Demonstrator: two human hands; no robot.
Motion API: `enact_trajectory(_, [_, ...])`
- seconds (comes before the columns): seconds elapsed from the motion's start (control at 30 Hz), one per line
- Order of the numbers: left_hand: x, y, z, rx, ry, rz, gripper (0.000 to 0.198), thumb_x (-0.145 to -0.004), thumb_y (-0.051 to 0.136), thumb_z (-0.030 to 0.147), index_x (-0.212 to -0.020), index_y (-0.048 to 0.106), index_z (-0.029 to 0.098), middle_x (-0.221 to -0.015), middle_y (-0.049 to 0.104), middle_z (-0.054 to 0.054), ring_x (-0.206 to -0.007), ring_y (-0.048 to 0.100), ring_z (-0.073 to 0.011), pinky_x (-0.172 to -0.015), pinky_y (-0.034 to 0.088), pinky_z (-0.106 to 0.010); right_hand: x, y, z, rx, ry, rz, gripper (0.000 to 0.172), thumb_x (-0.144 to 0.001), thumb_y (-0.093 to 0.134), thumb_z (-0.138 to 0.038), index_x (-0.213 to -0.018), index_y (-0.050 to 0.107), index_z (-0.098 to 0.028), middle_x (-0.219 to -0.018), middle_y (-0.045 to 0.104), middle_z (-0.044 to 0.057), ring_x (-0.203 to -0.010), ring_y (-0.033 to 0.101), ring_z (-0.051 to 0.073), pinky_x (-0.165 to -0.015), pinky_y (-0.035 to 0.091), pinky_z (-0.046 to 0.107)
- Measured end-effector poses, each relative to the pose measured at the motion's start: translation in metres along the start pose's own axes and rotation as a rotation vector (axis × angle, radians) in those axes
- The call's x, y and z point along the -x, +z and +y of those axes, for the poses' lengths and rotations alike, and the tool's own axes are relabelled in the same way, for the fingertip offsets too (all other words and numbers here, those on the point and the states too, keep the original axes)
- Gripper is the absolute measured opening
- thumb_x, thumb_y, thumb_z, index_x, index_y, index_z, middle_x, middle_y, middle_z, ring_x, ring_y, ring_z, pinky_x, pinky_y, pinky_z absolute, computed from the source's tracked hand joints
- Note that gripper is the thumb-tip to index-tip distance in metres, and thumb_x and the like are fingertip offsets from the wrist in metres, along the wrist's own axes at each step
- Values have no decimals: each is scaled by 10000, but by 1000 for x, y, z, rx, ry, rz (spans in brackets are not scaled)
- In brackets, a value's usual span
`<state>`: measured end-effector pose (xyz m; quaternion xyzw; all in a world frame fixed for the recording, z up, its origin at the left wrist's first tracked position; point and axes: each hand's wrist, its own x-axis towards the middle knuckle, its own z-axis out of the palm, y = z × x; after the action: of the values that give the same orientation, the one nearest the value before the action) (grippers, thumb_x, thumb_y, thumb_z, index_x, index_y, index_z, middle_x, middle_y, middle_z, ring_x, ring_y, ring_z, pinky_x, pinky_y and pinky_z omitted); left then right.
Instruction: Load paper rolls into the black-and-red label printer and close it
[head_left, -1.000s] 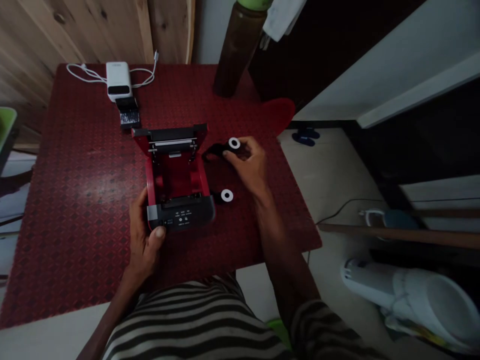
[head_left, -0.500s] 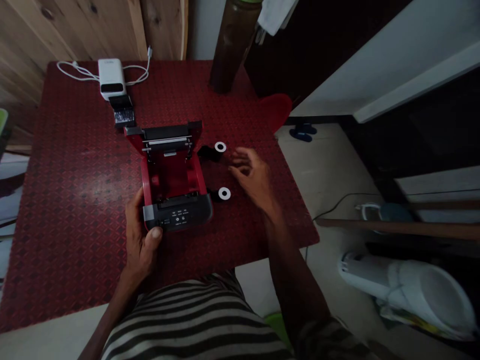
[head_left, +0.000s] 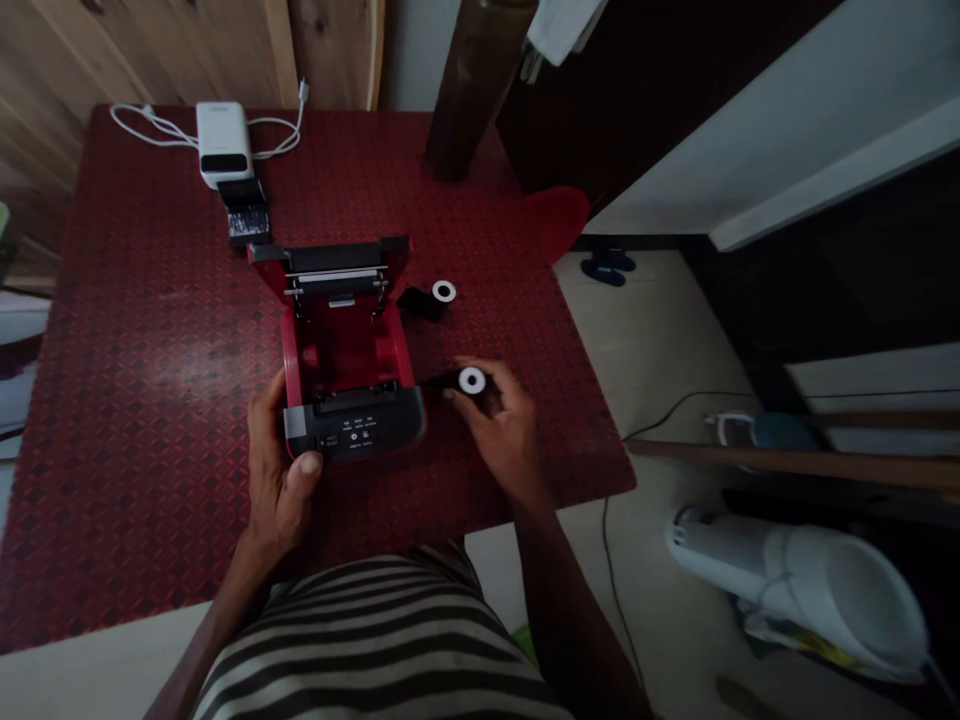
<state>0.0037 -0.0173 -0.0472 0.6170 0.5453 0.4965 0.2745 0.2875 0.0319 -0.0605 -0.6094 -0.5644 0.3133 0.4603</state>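
Observation:
A red and black label printer [head_left: 356, 425] stands on the table with its lid raised and its red inner bay exposed. My left hand [head_left: 281, 470] grips its front left corner, thumb on the front panel and fingers along the side. To the right of the printer, my right hand [head_left: 499, 420] is closed around a small black roll with a white end ring [head_left: 472, 381]. Farther back lies a second black roll with a white ring [head_left: 444, 291], beside the printer and apart from my hand. Part of the held roll is hidden by my fingers.
A white power bank [head_left: 223, 140] with a white cable lies at the back left of the red patterned table [head_left: 150, 450]. In front of it is a small black item [head_left: 246, 215]. A tall brown bottle [head_left: 476, 90] stands at the back edge, near a red stool [head_left: 559, 220].
My right hand has come down toward me from beside the far roll. It has taken hold of the near roll, which has shifted slightly right. My left hand stays on the printer.

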Motion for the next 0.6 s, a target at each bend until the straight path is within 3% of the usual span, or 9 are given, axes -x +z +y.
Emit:
enact_trajectory(0.13, [2, -1, -1, 6, 25, -10, 765, -1207, 522, 711, -1845, 515, 290, -1610, 654, -157, -1371, 665, -366, -1176, 552, -506, -6, -40, -30, 15, -62, 24, 295, -985, 866, -344, -1272, 813, -301, -1282, 885, 65, -1183, 857, 287, -1054, 727, 504])
enact_trajectory(0.23, [3, -2, -3, -17, 29, -25, 780, -1211, 525, 718, -1866, 488, 297, -1611, 650, -156, -1360, 661, -369, -1181, 546, -520, -12, -66, -77, 84, -178, -165, 307, -1021, 887, -315, -1323, 833, -323, -1297, 884, 49, -1216, 855, 280, -1046, 726, 457])
enact_trajectory(0.3, [4, -4, -6, -31, 29, -48, 785, -1217, 525, 712, -1890, 449, 314, -1626, 640, -154, -1369, 656, -369, -1193, 541, -531, -19, -71, -107, 78, -218, -304, 402, -1039, 900, -334, -1427, 793, -343, -1300, 888, 43, -1198, 865, 279, -1001, 728, 424])
enact_trajectory(0.4, [6, -5, -8, -19, 46, -51, 781, -1220, 523, 714, -1903, 418, 350, -1672, 616, -148, -1432, 639, -379, -1227, 530, -550, -35, -54, -137, 182, -386, -444, 379, -1042, 867, -231, -1395, 763, -319, -1273, 890, 29, -1119, 869, 264, -998, 716, 411])
enact_trajectory(0.5, [6, -5, -8, -4, 35, -59, 777, -1218, 540, 704, -1900, 414, 355, -1669, 621, -148, -1443, 641, -379, -1225, 548, -557, -51, -15, -147, 403, -560, -550, 247, -1063, 774, -96, -1261, 781, -244, -1218, 885, 61, -1139, 839, 282, -1079, 678, 452])
enact_trajectory(0.6, [5, -5, -7, 12, 27, -66, 777, -1218, 543, 698, -1892, 423, 331, -1697, 609, -165, -1488, 625, -394, -1253, 541, -590, -59, 25, -149, 635, -573, -630, 232, -1089, 691, -16, -1208, 783, -192, -1150, 879, 108, -1132, 812, 297, -1059, 648, 454])
